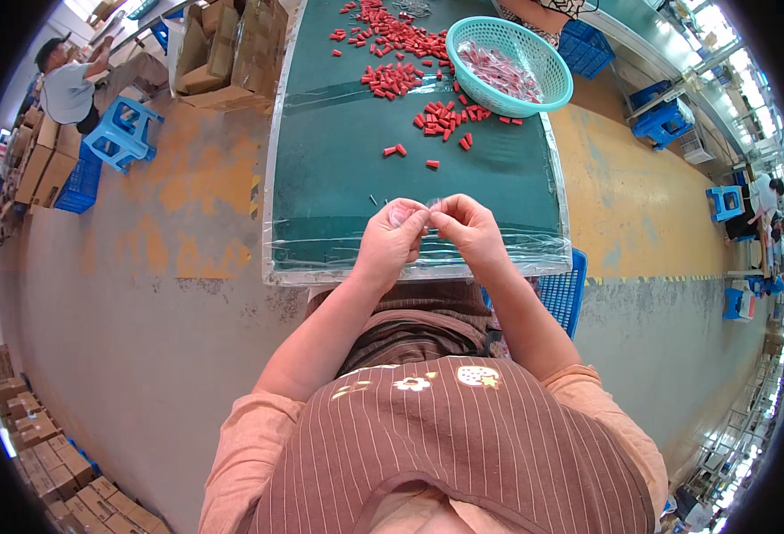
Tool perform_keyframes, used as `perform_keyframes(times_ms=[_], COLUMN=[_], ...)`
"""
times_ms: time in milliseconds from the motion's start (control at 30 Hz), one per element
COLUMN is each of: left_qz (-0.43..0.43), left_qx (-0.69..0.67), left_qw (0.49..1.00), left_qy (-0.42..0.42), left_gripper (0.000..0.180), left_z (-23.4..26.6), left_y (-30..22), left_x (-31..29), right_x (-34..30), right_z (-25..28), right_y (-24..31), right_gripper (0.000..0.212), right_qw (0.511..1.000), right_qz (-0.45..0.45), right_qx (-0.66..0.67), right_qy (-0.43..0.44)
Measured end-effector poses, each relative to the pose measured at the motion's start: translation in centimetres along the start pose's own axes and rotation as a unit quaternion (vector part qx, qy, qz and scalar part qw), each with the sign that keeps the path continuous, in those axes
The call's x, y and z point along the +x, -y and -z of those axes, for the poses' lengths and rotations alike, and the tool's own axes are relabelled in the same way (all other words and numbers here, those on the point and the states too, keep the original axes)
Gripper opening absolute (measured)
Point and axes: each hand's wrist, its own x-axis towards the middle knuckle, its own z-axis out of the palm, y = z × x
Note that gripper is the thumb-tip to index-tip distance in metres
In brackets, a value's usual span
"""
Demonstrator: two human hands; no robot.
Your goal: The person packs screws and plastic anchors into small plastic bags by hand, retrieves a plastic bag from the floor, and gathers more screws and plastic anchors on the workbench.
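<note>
Both my hands meet above the near end of the green table [338, 178]. My left hand [394, 233] is closed in a pinch on a small clear plastic bag [401, 214]. Close beside it, my right hand [467, 227] pinches at the bag's edge, fingertips almost touching the left ones. What the bag contains is hidden by my fingers. A small metal screw or pin [373, 200] lies just left of my hands. Farther off are loose red plastic caps [433, 164], with several more in heaps [392, 80] toward the far end.
A light-green plastic basket [559, 89] with bagged red pieces stands at the table's right edge. Another person's arm [534, 13] shows behind it. Below the table's near right corner is a blue crate [563, 294]. Cardboard boxes [231, 53] and a blue stool [123, 132] stand left.
</note>
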Motion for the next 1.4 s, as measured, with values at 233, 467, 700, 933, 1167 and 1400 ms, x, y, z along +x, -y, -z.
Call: perform_keyframes(times_ms=[233, 467, 700, 933, 1167, 1400], left_qz=[-0.008, -0.077, -0.036, 0.02, -0.17, -0.189], left_qx=[0.046, 0.28, 0.302, 0.211, 0.316, 0.431], left_qw=[0.998, 0.957, 0.952, 0.975, 0.931, 0.88], left_qy=[-0.039, -0.005, -0.01, -0.059, -0.066, -0.059], left_gripper=[0.011, 0.012, 0.01, 0.007, 0.009, 0.013], left_z=[1.0, 0.3, -0.1, -0.4, 1.2, 1.0], left_y=[-1.4, -2.7, -2.6, -3.1, -0.5, 1.3], left_x=[-0.7, -0.6, -1.4, -0.4, -0.4, -0.6], right_x=[0.9, 0.2, -0.1, 0.3, -0.4, -1.2], right_z=[1.8, 1.3, 1.7, 1.2, -1.2, 0.1], right_y=[1.0, 3.1, 3.3, 3.4, 2.6, 0.9], right_gripper=[0.007, 0.027, 0.027, 0.026, 0.016, 0.01], right_qw=[0.991, 0.989, 0.986, 0.849, 0.96, 0.972], right_qz=[0.042, 0.047, 0.055, 0.318, 0.114, 0.026], right_qx=[-0.122, -0.11, -0.134, -0.412, -0.253, -0.233], right_qy=[0.017, 0.092, 0.085, -0.092, 0.026, 0.034])
